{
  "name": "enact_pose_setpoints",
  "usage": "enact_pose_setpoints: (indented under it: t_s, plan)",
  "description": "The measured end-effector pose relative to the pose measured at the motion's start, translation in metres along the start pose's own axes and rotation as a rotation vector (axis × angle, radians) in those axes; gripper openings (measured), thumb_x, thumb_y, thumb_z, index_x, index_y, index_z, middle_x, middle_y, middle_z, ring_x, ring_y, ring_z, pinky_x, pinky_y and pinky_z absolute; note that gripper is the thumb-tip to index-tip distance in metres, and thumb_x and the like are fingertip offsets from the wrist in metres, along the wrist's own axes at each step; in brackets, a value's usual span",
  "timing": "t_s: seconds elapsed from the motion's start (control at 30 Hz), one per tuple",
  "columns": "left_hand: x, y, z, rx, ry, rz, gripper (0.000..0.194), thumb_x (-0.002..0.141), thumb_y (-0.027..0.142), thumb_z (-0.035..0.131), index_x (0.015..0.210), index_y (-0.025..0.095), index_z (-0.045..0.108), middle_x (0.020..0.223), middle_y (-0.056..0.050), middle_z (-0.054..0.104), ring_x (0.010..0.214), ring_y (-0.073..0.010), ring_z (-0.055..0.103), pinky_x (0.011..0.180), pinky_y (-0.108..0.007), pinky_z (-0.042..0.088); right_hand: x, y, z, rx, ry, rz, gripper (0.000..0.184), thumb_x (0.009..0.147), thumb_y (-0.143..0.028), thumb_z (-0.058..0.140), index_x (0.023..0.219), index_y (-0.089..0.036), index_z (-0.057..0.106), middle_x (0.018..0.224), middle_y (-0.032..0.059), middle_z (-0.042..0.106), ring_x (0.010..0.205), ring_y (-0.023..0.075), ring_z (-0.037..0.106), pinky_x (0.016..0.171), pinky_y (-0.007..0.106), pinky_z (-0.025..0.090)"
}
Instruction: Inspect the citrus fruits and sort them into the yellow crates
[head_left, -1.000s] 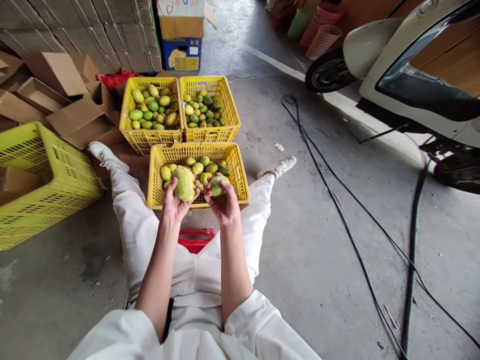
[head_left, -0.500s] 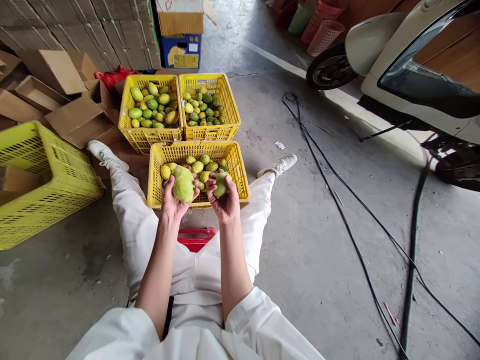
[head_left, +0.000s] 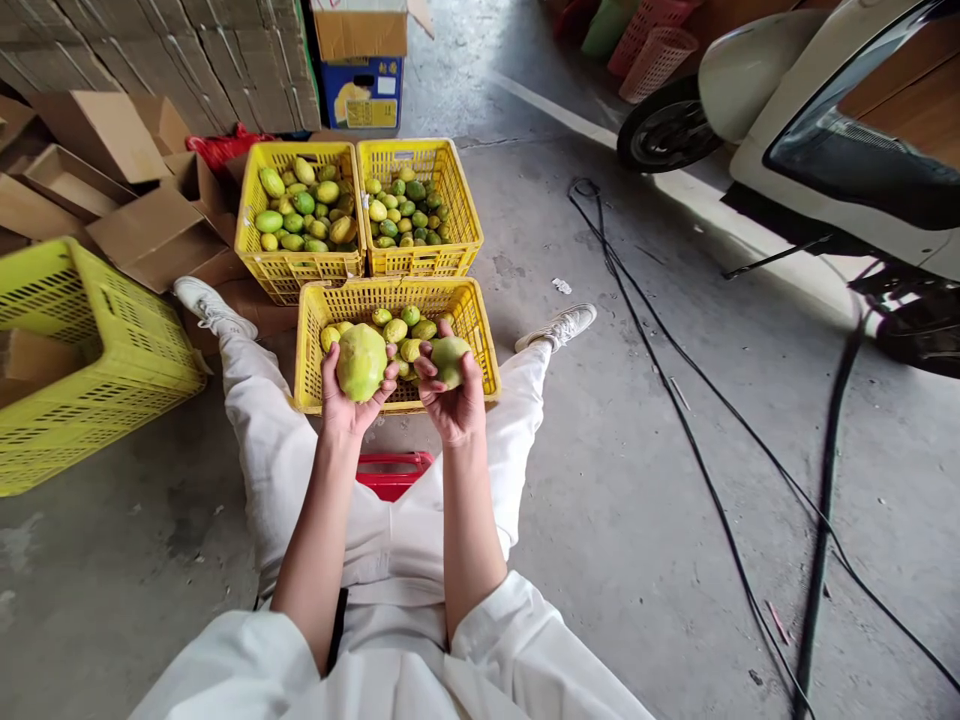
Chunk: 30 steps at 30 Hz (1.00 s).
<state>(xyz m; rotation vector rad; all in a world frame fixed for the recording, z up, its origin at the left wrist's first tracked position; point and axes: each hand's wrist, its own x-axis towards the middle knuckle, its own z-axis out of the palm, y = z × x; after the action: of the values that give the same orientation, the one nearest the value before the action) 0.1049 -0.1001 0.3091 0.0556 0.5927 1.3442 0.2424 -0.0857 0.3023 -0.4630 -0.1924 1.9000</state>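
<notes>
Left hand (head_left: 349, 408) curls round larger fruit (head_left: 361, 362), long axis roughly fore-aft; right hand (head_left: 457, 408) grips smaller fruit (head_left: 450, 361) just right of it, not touching, axis unclear, both over near yellow crate (head_left: 486, 335)

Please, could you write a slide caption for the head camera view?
Left hand holds a larger green fruit, right hand a smaller fruit, near a yellow crate.

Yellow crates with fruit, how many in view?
3: front crate, with back-left crate and back-right crate side by side behind it. Any stacked underneath would be hidden.
</notes>
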Motion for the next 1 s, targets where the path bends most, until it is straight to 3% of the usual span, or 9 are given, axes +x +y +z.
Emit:
enact_pose_setpoints:
  t_s: [0.13, 0.23, 0.37, 0.47, 0.63, 0.7, 0.8, 0.9, 1.0]
  plan:
    - [0.003, -0.003, -0.003, 0.043, 0.081, 0.002, 0.035, 0.087, 0.045, 0.050, 0.107, 0.018, 0.061, 0.089, -0.008, 0.067, 0.076, -0.0167, 0.066, 0.065, -0.025, 0.058, 0.005, 0.005, -0.005, -0.034, 0.046, 0.025, 0.022, 0.078, -0.020, 0.063, 0.098, -0.028, 0.058, 0.084, -0.0037, 0.063, 0.066, 0.0066, 0.057, 0.046, 0.009, 0.047]
    - [0.002, -0.002, -0.003, 0.042, 0.090, 0.063, 0.038, 0.085, 0.041, 0.052, 0.115, 0.018, 0.060, 0.103, -0.011, 0.069, 0.101, -0.0265, 0.067, 0.084, -0.040, 0.057, 0.003, 0.002, -0.003, -0.048, 0.040, -0.013, 0.022, 0.082, -0.032, 0.057, 0.103, -0.028, 0.059, 0.095, -0.0002, 0.067, 0.085, 0.0148, 0.064, 0.066, 0.027, 0.059]
    - [-0.002, 0.001, 0.000, 0.019, 0.049, 0.126, 0.037, 0.087, 0.030, 0.046, 0.122, 0.023, 0.058, 0.116, -0.010, 0.069, 0.116, -0.0285, 0.061, 0.091, -0.046, 0.054, -0.004, -0.006, 0.003, -0.091, 0.003, -0.089, 0.031, 0.083, -0.033, 0.052, 0.112, -0.029, 0.060, 0.115, 0.0034, 0.066, 0.114, 0.0239, 0.060, 0.087, 0.051, 0.056]
    - [-0.002, 0.000, 0.000, 0.062, 0.091, 0.120, 0.034, 0.087, 0.031, 0.051, 0.118, 0.022, 0.060, 0.114, -0.010, 0.069, 0.116, -0.0287, 0.061, 0.092, -0.045, 0.054, -0.006, -0.007, 0.000, -0.110, -0.013, -0.110, 0.033, 0.081, -0.030, 0.057, 0.114, -0.031, 0.059, 0.113, 0.0008, 0.066, 0.110, 0.0206, 0.062, 0.086, 0.044, 0.058]
    - [0.003, -0.006, -0.003, 0.104, 0.088, 0.057, 0.030, 0.084, 0.033, 0.056, 0.110, 0.020, 0.063, 0.097, -0.008, 0.071, 0.107, -0.0253, 0.066, 0.089, -0.039, 0.056, 0.001, 0.002, -0.007, -0.054, -0.031, -0.015, 0.031, 0.079, -0.020, 0.062, 0.108, -0.030, 0.061, 0.096, -0.0033, 0.067, 0.080, 0.0098, 0.064, 0.061, 0.018, 0.058]
    - [0.004, -0.007, -0.003, 0.093, 0.088, 0.047, 0.029, 0.085, 0.031, 0.055, 0.110, 0.020, 0.062, 0.099, -0.008, 0.071, 0.107, -0.0253, 0.066, 0.090, -0.041, 0.056, 0.003, 0.004, -0.007, -0.045, 0.012, 0.015, 0.023, 0.081, -0.021, 0.060, 0.103, -0.028, 0.061, 0.091, -0.0034, 0.067, 0.077, 0.0090, 0.064, 0.057, 0.015, 0.055]
    - [0.003, -0.006, -0.002, 0.018, 0.108, 0.085, 0.034, 0.086, 0.035, 0.051, 0.113, 0.017, 0.061, 0.106, -0.012, 0.071, 0.110, -0.0289, 0.065, 0.091, -0.046, 0.055, 0.002, 0.000, -0.004, -0.021, 0.054, -0.004, 0.023, 0.084, -0.032, 0.053, 0.105, -0.028, 0.061, 0.095, -0.0004, 0.069, 0.092, 0.0160, 0.066, 0.071, 0.031, 0.061]
    - [0.000, -0.002, 0.000, -0.034, 0.057, 0.150, 0.036, 0.088, 0.030, 0.043, 0.117, 0.019, 0.060, 0.113, -0.011, 0.070, 0.114, -0.0294, 0.062, 0.091, -0.048, 0.054, -0.002, -0.006, 0.001, -0.014, -0.002, -0.068, 0.034, 0.081, -0.030, 0.048, 0.113, -0.027, 0.060, 0.110, 0.0035, 0.069, 0.113, 0.0236, 0.062, 0.089, 0.050, 0.057]
    - [0.000, 0.000, 0.000, 0.010, 0.049, 0.157, 0.032, 0.091, 0.030, 0.041, 0.113, 0.020, 0.062, 0.110, -0.010, 0.070, 0.113, -0.0271, 0.063, 0.090, -0.045, 0.055, -0.003, -0.008, 0.003, -0.019, -0.031, -0.086, 0.035, 0.083, -0.028, 0.048, 0.115, -0.026, 0.059, 0.116, 0.0034, 0.068, 0.120, 0.0216, 0.059, 0.094, 0.047, 0.055]
